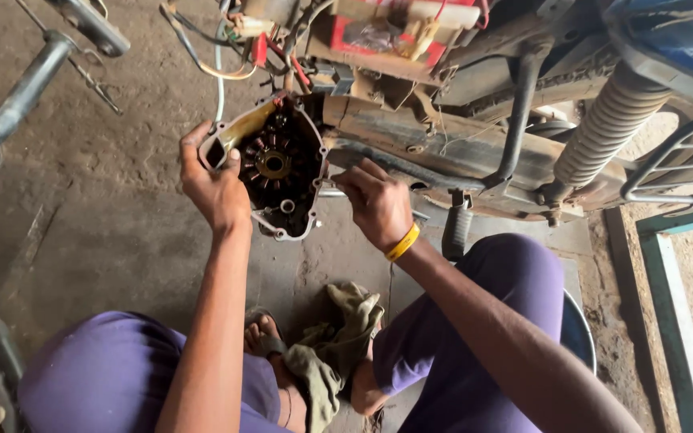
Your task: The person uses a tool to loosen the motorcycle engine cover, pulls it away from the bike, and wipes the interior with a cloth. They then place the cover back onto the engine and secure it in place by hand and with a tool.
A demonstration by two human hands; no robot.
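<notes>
Left hand (214,186) gripped the engine cover (270,164) by its left rim, thumb hooked over the edge, and the cover sat upright, open face toward the person, coil ring (273,164) showing, long axis running top to bottom. Just right of it, the right hand (377,204) was pinched shut on something small, too hidden to name, nearer the frame rail (451,144), olive rag (338,337) lying below between the knees

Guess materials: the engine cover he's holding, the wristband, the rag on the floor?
Engine cover: looks like cast light metal, probably aluminium; dull grey rim with bolt lugs, grimy, with coil windings inside. The left hand grips its edge and the right hand is at its other side. Wristband: smooth, glossy yellow, likely rubber or plastic. Rag: woven cloth, olive, crumpled and stained.
</notes>
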